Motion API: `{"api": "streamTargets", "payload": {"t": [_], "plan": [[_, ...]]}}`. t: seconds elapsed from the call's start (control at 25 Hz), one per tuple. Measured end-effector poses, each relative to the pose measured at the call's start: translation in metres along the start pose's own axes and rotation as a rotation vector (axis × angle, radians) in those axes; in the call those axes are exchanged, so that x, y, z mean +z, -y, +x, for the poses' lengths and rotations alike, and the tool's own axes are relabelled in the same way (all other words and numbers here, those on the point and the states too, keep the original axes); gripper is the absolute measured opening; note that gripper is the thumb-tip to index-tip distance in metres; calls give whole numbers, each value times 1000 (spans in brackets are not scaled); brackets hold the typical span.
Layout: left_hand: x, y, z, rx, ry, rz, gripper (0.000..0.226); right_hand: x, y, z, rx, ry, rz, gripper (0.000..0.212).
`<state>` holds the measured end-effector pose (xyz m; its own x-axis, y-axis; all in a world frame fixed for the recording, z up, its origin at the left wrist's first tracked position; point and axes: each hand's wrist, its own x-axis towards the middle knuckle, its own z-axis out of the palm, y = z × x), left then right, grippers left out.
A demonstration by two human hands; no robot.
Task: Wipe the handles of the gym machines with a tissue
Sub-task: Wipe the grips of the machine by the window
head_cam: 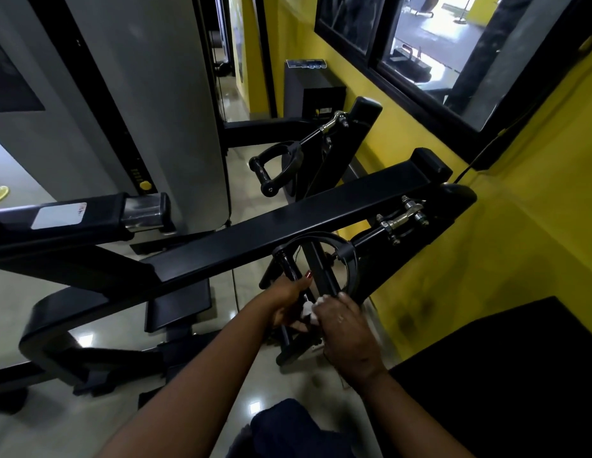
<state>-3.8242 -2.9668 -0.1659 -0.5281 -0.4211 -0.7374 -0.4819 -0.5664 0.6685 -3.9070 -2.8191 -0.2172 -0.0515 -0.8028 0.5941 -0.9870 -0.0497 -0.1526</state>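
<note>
A black D-shaped handle [289, 259] hangs from the near arm of the gym machine [288, 223], at centre right. My left hand [289, 299] is closed around the lower part of the handle's grip bar. My right hand [345, 320] presses a crumpled white tissue [312, 309] against the same bar, just below my left hand. Most of the tissue is hidden under my fingers. A second black D-handle [276, 168] hangs free from the far arm, further back.
The grey weight-stack housing [139, 94] with a yellow selector pin [144, 185] stands at the left. A yellow wall [519, 242] with a dark-framed window [436, 44] runs along the right. A black pad [502, 375] lies at lower right. The floor is glossy tile.
</note>
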Motion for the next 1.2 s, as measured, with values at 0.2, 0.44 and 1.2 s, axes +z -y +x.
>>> {"api": "streamTargets", "payload": {"t": [0.2, 0.44, 1.2], "plan": [[5, 2, -2, 137, -124, 30, 46, -10, -7, -11, -349, -20, -46, 24], [10, 14, 2, 271, -230, 161, 40, -5, 20, -33, 530, -119, 297, 15], [5, -4, -42, -190, 269, 68, 45, -18, 81, 30, 472, -375, -163, 17]]}}
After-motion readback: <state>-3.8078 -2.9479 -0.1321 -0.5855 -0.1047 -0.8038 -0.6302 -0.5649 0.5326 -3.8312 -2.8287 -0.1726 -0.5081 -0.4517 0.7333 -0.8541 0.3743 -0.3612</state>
